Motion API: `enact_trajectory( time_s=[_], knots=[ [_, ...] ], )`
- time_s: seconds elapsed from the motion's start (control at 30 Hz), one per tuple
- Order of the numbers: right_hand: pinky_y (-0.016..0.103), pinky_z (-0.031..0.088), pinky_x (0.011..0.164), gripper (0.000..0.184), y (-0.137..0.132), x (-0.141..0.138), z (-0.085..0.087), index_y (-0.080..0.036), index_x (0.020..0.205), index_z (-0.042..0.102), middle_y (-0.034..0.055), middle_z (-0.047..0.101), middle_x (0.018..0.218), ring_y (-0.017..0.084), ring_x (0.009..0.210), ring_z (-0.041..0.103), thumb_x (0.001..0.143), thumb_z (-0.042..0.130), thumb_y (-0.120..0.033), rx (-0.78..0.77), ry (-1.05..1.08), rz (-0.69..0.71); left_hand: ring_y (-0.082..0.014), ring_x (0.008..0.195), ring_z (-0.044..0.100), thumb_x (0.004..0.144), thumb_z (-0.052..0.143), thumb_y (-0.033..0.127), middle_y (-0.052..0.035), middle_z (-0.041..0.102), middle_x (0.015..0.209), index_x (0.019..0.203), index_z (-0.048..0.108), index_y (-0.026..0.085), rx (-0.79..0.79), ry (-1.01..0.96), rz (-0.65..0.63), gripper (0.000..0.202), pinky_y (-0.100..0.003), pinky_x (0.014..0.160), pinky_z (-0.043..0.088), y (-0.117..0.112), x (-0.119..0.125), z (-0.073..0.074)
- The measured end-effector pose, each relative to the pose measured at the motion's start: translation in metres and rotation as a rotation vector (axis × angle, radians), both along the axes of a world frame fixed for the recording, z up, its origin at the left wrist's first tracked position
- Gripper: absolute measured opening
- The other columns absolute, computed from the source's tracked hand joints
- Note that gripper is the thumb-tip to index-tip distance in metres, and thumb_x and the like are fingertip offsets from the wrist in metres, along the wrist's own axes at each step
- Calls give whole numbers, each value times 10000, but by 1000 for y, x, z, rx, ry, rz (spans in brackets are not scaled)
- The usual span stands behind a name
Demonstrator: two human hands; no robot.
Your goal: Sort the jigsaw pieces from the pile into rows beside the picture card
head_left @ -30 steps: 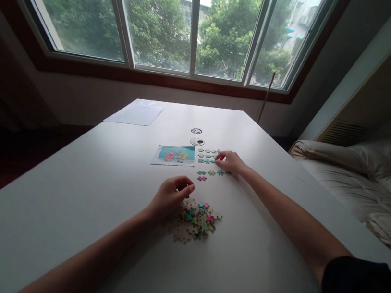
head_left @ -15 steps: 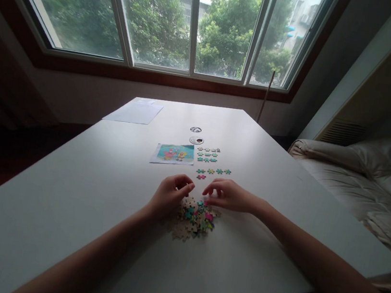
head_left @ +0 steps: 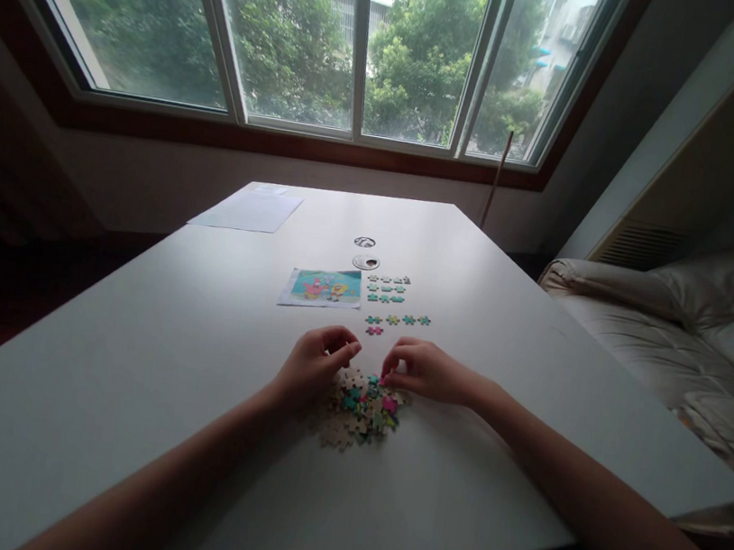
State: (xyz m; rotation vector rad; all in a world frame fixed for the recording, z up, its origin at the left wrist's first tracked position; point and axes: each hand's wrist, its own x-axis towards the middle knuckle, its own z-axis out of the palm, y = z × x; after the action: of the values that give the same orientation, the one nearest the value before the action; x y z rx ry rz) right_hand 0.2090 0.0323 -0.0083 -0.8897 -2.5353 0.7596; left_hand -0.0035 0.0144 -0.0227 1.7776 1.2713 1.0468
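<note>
A heap of jigsaw puzzle pieces (head_left: 358, 412) lies on the white table (head_left: 192, 351), some showing plain backs, others green, pink and yellow. My left hand (head_left: 320, 359) rests at the heap's upper left, fingers curled in and thumb against them; whatever is inside is hidden. Over the heap's upper right, my right hand (head_left: 418, 369) pinches a small pink puzzle piece (head_left: 384, 379) between thumb and fingertips. Beyond my hands, sorted puzzle pieces (head_left: 384, 298) lie in short rows, with a single pink puzzle piece (head_left: 374, 331) nearest me. Left of the rows is a cartoon picture sheet (head_left: 322, 288).
Two round, flat items (head_left: 365, 262) lie behind the rows. White paper (head_left: 250, 209) covers the table's far left corner. A padded sofa (head_left: 647, 323) stands to the right, and a window (head_left: 304, 39) fills the far wall. A thin stick (head_left: 497, 179) leans beneath it.
My right hand has lowered slightly toward the heap, and its fingers have closed on a pink puzzle piece. My left hand has stayed almost still. The whole view has shifted a little.
</note>
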Motion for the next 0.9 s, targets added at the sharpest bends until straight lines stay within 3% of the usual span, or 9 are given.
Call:
enact_trajectory(
  time_s=[0.5,0.9],
  knots=[
    [209,406,625,139,-10,-7,3,-177,867,646,31,577,824,90,661,508,747,593,-222,46,-31,-11,-112,538,491,753,536,327,10,532,569,691,585,136,8,17,7,207,-217,532,387,0,1,1],
    [213,420,623,120,-8,-10,-3,-165,811,628,21,619,733,93,649,524,803,509,-171,203,191,-120,-120,543,509,747,539,346,2,556,581,695,597,144,2,2,1,216,-218,538,398,0,1,0]
  ],
)
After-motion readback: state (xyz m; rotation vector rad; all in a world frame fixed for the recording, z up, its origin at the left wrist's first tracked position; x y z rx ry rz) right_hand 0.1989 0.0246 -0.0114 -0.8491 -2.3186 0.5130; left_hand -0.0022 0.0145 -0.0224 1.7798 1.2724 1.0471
